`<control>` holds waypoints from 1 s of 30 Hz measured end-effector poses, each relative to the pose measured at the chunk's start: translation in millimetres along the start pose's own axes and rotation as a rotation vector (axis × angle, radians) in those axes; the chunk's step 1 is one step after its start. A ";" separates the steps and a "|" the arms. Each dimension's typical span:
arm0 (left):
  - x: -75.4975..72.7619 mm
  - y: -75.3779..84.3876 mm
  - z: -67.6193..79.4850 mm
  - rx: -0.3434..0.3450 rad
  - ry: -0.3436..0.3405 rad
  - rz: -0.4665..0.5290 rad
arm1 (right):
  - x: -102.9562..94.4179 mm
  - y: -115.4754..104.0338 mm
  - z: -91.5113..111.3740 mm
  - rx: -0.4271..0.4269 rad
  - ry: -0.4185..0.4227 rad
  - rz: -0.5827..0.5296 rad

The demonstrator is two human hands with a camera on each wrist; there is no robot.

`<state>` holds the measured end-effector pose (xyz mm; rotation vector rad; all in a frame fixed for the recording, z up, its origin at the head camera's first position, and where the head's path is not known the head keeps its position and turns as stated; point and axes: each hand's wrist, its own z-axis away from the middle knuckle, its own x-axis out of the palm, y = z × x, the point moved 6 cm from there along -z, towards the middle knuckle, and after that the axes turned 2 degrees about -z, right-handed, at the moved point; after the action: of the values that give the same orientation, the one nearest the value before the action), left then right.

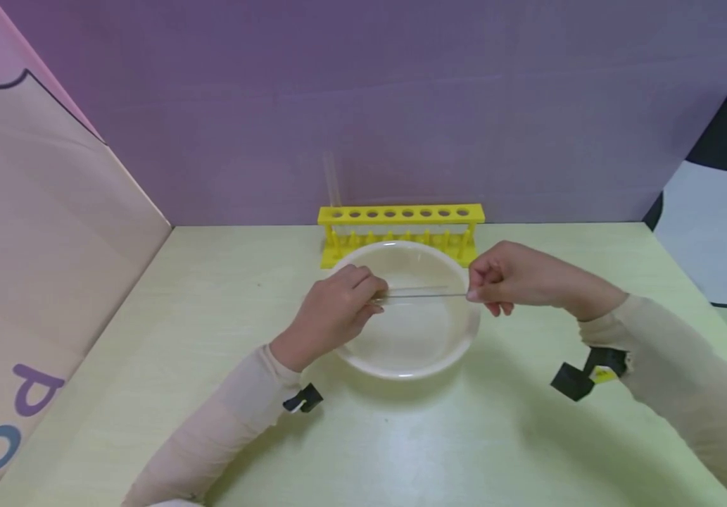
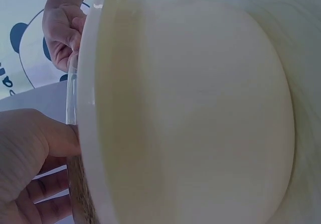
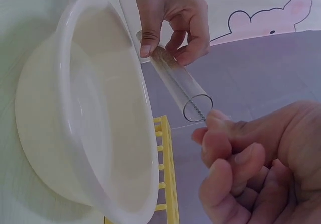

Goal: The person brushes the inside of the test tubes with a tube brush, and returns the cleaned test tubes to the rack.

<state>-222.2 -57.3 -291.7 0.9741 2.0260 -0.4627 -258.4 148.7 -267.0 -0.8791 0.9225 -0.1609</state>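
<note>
Over the white basin [image 1: 404, 373], my left hand [image 1: 340, 306] grips a clear glass test tube [image 3: 183, 91] near its closed end, thumb on one side and fingers on the other. A test tube brush [image 3: 165, 58] is inside the tube, its brown bristles toward the closed end. My right hand [image 1: 515, 282] pinches the end of the brush's twisted wire handle [image 1: 442, 296], just outside the tube's open mouth. In the head view the tube lies nearly level, and my left fingers hide its closed end. The left wrist view shows the bristles [image 2: 80, 191] beside my left hand.
Behind the basin stands a yellow test tube rack [image 1: 401, 213] with a row of holes and pegs. Another clear test tube [image 1: 332, 179] stands upright at its left end. A purple backdrop [image 1: 401, 105] rises along the table's far edge.
</note>
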 end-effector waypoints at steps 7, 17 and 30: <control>3.0 2.7 -2.8 0.010 0.004 -0.002 | 2.9 -3.6 -2.1 -0.011 0.001 0.015; 4.1 5.2 -4.8 0.012 -0.009 -0.001 | 4.7 -4.1 -3.7 0.002 0.008 0.024; 0.6 3.2 -3.9 0.008 0.007 0.004 | 6.8 -9.2 1.2 -0.048 0.073 0.125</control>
<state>-222.0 -52.6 -289.7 0.9858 2.0299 -0.4664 -251.2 140.3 -264.2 -0.8615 1.0504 -0.0636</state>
